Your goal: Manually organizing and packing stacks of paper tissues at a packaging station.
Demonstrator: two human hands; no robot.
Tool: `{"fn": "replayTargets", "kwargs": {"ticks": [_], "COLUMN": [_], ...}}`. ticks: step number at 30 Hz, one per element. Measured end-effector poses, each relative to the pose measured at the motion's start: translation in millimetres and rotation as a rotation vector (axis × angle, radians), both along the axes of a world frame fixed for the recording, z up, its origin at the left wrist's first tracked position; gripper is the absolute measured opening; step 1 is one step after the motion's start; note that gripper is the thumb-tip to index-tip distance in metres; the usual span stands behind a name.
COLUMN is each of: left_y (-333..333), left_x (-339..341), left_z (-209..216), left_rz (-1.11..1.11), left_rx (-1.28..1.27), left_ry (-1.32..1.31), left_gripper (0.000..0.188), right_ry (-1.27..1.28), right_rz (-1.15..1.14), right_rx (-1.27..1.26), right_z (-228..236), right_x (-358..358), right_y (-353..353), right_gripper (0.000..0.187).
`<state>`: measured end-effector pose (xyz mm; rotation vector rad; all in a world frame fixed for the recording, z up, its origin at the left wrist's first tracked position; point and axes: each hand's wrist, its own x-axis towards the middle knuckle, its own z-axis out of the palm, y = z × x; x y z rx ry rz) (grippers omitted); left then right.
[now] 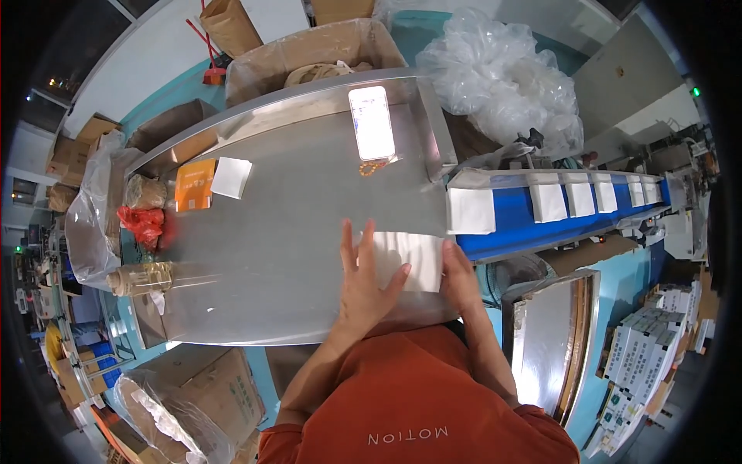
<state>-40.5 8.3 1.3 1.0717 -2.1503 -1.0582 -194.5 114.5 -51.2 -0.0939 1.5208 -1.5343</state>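
On the right front part of the steel desk [263,271], close to the near edge: white bundle [420,259], lying flat, ridged across the top, set between left hand [367,280] and right hand [460,280]. Left, spread wide, fingers straight and apart, thumb out over the face of the bundle, palm by its left end; not closed on anything. Right, loosely curled, fingertips up at the right end; firm hold or mere contact, cannot tell.

Just right of the desk: blue conveyor belt [506,241], carrying a spaced line of white packets [548,203].

Toward the far right corner of the desk: phone [372,124], screen lit and washed out, beaded orange strap [372,168] at its near end. Toward the far left: orange packet [195,185] just beside white square [231,178]. Along the left side: red plastic bag [141,224], then clear cylinder [143,278] on its side, nearer.

Beyond the far rim: plastic-lined cardboard box [317,66] and heap of clear plastic bags [502,77].
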Motion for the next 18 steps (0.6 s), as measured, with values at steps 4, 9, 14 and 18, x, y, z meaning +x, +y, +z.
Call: {"fn": "replayTargets", "kwargs": {"ticks": [4, 9, 14, 18], "left_y": [1.3, 1.8, -9.6, 3.3], "left_x": [2.2, 8.2, 21.8, 13.6], "left_z": [-22.1, -18.3, -38.7, -11.7], "left_rz": [0.05, 0.082, 0.127, 0.055], "left_rx": [0.199, 0.121, 0.44, 0.105], "left_ry": [0.114, -0.044, 0.135, 0.012], "left_gripper": [0.092, 0.091, 0.1, 0.107], "right_ry": [0.607, 0.086, 0.078, 0.318], "right_rz": [0.251, 0.289, 0.33, 0.543], "right_rx": [0.093, 0.149, 0.174, 0.101], "right_z": [3.6, -4.2, 6.9, 13.5], "right_x": [16.7, 14.8, 18.4, 14.1], "right_y": [-9.9, 4.4, 8.4, 5.3], "right_gripper": [0.056, 0.049, 0.044, 0.04]}}
